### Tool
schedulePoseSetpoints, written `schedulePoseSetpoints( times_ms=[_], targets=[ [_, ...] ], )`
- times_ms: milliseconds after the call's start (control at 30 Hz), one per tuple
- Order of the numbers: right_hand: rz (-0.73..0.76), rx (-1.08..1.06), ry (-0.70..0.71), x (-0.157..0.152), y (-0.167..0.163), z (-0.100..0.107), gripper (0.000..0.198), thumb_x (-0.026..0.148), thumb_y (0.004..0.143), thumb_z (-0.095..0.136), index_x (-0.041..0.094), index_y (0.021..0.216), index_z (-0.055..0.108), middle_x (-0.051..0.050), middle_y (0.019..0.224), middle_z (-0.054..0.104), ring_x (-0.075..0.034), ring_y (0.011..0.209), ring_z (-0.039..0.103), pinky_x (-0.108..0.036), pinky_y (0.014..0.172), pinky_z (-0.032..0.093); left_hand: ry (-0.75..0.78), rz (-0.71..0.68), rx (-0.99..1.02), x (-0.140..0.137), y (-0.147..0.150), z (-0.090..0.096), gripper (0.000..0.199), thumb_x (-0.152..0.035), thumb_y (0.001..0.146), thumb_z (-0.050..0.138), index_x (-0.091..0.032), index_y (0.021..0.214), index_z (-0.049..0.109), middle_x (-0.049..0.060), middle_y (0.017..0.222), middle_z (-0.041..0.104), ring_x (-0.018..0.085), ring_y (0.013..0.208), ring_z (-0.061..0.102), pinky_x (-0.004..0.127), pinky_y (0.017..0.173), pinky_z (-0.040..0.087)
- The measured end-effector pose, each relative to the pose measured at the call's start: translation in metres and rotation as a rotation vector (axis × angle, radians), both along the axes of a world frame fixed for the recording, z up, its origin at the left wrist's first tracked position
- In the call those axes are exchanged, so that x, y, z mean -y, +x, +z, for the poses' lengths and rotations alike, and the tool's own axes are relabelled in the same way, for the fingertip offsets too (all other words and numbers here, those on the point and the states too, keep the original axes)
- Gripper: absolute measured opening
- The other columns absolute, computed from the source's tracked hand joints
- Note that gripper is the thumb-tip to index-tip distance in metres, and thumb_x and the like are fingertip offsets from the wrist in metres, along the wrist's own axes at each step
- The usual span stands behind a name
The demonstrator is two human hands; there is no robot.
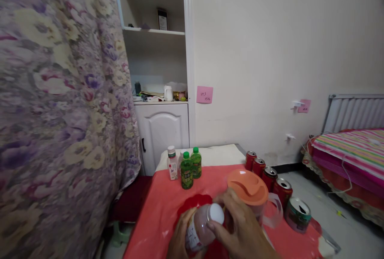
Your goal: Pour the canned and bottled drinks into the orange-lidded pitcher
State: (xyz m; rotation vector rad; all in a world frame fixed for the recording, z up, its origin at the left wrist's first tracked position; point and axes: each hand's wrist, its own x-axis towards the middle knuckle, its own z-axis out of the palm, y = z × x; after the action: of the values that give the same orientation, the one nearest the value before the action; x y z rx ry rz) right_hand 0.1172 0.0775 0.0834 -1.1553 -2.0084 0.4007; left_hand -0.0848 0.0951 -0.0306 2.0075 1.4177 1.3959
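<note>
A clear plastic bottle (201, 227) with a white cap and a printed label lies tilted in my left hand (177, 238), whose fingers wrap round its body. At the white cap (216, 213), my right hand (240, 225) has its thumb and fingers closed about the rim. Under the bottle shows part of a red dish (192, 202) with a wavy edge. Just beyond my right hand stands a clear pitcher with an orange lid (247, 185) and a pale handle (275, 211).
Two green-capped bottles (187, 173) and a white-capped bottle (172, 165) stand on the red-covered table (162, 211). Several opened cans (282, 191) line its right edge. A floral curtain (66, 111) hangs at left. A bed (354, 151) stands at right.
</note>
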Motion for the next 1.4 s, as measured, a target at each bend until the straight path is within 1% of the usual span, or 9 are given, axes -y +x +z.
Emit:
schedulePoseSetpoints(
  times_ms=[100,200,400,600,800,967,1100,1300,1400],
  targets=[
    [0.1,-0.013,0.117,0.0,0.004,-0.002,0.039,0.011,0.082,0.059,0.019,0.12,0.061,-0.01,0.114,0.065,-0.025,0.108,0.063,-0.039,0.094,0.051,0.009,-0.004,0.024,-0.002,-0.002,-0.004,0.056,-0.016,0.075,0.071,-0.018,0.129,0.058,0.017,0.133,0.068,0.035,0.125,0.065,0.049,0.105,0.056],
    [0.12,-0.021,0.119,0.0,0.004,-0.003,0.048,0.011,0.08,0.062,0.018,0.127,0.059,-0.012,0.123,0.064,-0.027,0.118,0.06,-0.043,0.103,0.048,0.002,-0.018,0.035,-0.002,-0.004,-0.008,0.056,-0.019,0.077,0.071,-0.017,0.131,0.056,0.019,0.134,0.067,0.035,0.125,0.065,0.05,0.105,0.056],
    [0.01,-0.03,0.068,0.0,0.001,-0.004,0.023,0.018,0.082,0.065,0.018,0.105,0.064,-0.01,0.1,0.065,-0.027,0.094,0.066,-0.04,0.081,0.056,-0.031,-0.037,0.039,-0.002,-0.002,-0.004,0.057,-0.019,0.076,0.073,-0.02,0.131,0.058,0.017,0.135,0.067,0.035,0.126,0.064,0.05,0.106,0.055],
    [0.081,-0.015,0.215,0.001,0.006,-0.006,0.049,0.011,0.081,0.062,0.022,0.129,0.06,-0.011,0.124,0.066,-0.026,0.117,0.063,-0.038,0.101,0.051,0.017,-0.023,0.044,-0.001,-0.002,-0.003,0.056,-0.023,0.077,0.073,-0.02,0.131,0.057,0.016,0.132,0.069,0.034,0.122,0.067,0.049,0.103,0.058],
    [0.053,-0.007,0.122,-0.002,0.002,-0.007,0.03,0.019,0.085,0.064,0.017,0.115,0.064,-0.013,0.108,0.067,-0.027,0.101,0.067,-0.041,0.087,0.057,-0.028,-0.032,0.012,0.001,-0.001,-0.002,0.055,-0.02,0.078,0.071,-0.019,0.131,0.056,0.017,0.135,0.067,0.034,0.126,0.064,0.05,0.107,0.054],
    [0.166,0.011,0.238,0.0,0.01,-0.006,0.042,0.015,0.09,0.056,0.018,0.132,0.054,-0.016,0.128,0.064,-0.028,0.124,0.058,-0.045,0.105,0.049,-0.026,-0.063,0.074,0.001,-0.002,0.0,0.056,-0.02,0.076,0.074,-0.02,0.13,0.058,0.016,0.135,0.068,0.034,0.125,0.065,0.049,0.106,0.055],
    [0.215,0.021,0.191,0.002,0.016,0.002,0.04,0.011,0.09,0.054,0.021,0.13,0.056,-0.013,0.127,0.065,-0.024,0.123,0.059,-0.044,0.107,0.048,-0.018,-0.088,0.086,-0.003,-0.005,-0.004,0.064,-0.018,0.071,0.076,-0.02,0.132,0.058,0.016,0.134,0.069,0.035,0.124,0.065,0.05,0.106,0.055],
    [0.163,-0.208,0.255,0.003,0.017,0.002,0.041,0.013,0.086,0.062,0.026,0.124,0.057,-0.008,0.117,0.068,-0.022,0.113,0.064,-0.034,0.097,0.054,-0.042,-0.061,0.114,-0.004,-0.008,-0.011,0.067,-0.019,0.069,0.078,-0.021,0.133,0.059,0.015,0.134,0.07,0.036,0.124,0.066,0.052,0.105,0.055],
    [0.158,-0.385,0.102,0.007,0.021,-0.012,0.034,0.02,0.087,0.064,0.029,0.12,0.058,-0.006,0.111,0.067,-0.021,0.1,0.068,-0.031,0.088,0.057,-0.074,-0.04,0.171,-0.002,-0.007,-0.01,0.066,-0.021,0.07,0.078,-0.019,0.133,0.058,0.018,0.138,0.067,0.037,0.127,0.064,0.052,0.105,0.055]
  ],
)
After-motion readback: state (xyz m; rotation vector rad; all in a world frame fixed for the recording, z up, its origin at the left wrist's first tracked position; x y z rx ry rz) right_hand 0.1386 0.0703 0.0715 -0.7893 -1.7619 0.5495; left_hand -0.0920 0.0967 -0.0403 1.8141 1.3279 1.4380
